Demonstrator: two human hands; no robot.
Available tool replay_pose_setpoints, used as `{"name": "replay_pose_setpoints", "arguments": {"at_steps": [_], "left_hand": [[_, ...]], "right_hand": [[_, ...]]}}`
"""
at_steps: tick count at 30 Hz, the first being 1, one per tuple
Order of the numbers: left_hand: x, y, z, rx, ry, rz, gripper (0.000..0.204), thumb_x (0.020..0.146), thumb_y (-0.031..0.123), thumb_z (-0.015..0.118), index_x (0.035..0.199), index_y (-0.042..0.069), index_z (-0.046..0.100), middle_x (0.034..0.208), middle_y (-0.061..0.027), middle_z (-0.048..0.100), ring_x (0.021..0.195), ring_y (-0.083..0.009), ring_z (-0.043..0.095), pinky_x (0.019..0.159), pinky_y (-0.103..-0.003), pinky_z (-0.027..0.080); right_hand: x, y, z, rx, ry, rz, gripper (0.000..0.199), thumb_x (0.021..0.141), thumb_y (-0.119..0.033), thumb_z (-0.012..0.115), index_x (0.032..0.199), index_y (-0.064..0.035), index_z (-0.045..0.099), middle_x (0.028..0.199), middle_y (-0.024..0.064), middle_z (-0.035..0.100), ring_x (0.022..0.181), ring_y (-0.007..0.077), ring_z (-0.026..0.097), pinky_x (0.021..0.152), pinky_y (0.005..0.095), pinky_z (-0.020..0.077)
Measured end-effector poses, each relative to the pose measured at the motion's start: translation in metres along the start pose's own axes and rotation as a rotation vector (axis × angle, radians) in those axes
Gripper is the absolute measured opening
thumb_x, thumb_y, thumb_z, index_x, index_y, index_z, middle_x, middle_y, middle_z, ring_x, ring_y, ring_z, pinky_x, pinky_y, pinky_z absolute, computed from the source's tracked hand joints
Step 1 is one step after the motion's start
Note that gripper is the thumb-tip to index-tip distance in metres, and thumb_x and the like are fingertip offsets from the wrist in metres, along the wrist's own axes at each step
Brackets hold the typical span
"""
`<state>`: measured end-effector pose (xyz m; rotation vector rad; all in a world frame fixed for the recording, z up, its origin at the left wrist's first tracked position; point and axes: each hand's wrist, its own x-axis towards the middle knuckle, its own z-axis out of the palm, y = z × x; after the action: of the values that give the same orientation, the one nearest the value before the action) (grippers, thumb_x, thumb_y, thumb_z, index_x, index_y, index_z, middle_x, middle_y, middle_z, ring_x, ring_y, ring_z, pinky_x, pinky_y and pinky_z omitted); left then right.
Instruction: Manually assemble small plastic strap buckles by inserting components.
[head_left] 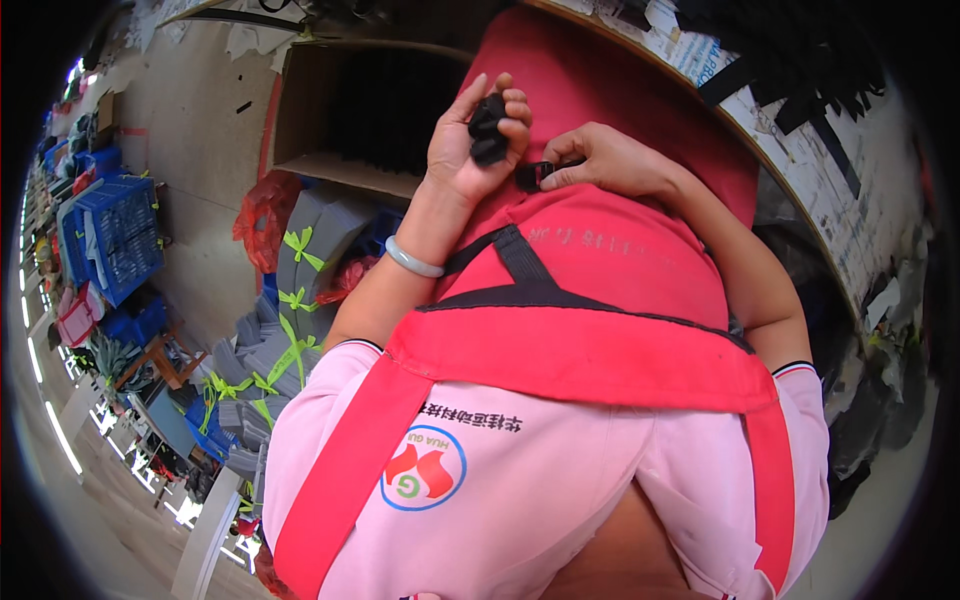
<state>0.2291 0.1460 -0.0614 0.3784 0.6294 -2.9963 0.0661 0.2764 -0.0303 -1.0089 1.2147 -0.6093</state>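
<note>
Black bundle (488,130) sits in the left hand (462,152), fingers curled partly closed around it, palm upward. Right hand (615,160): thumb and fingers pinched on 1 small black piece (534,177), near the bundle, by the red apron (590,350).

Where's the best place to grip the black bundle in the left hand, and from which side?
Probably the end nearer the wearer, coming from above: the black bundle lies along the upturned palm of the left hand, whose fingers curl around its right side, leaving that end exposed.
</note>
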Motion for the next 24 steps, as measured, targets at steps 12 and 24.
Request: {"name": "replay_pose_setpoints", "arguments": {"at_steps": [12, 24], "left_hand": [[0.011, -0.021, 0.032, -0.021, 0.328, 0.250, 0.015, 0.091, 0.017, 0.061, 0.098, 0.004, 0.062, 0.085, -0.0092, 0.060, 0.084, -0.0244, 0.059, 0.067, -0.035, 0.057], [0.016, -0.036, 0.041, 1.716, 0.381, 0.165, 0.021, 0.089, 0.018, 0.067, 0.102, 0.002, 0.070, 0.073, -0.0017, 0.063, 0.056, -0.0044, 0.053, 0.044, -0.018, 0.040]], "right_hand": [[-0.035, -0.027, -0.024, -0.107, 0.405, -0.073, 0.017, 0.087, -0.016, 0.064, 0.092, -0.0001, 0.062, 0.066, 0.0013, 0.055, 0.061, 0.0074, 0.048, 0.056, 0.0255, 0.0416], [-0.047, -0.028, -0.043, -0.299, 0.328, -0.053, 0.021, 0.086, -0.016, 0.063, 0.094, 0.0021, 0.060, 0.076, 0.0096, 0.060, 0.065, 0.0154, 0.054, 0.060, 0.0297, 0.0450]]}}
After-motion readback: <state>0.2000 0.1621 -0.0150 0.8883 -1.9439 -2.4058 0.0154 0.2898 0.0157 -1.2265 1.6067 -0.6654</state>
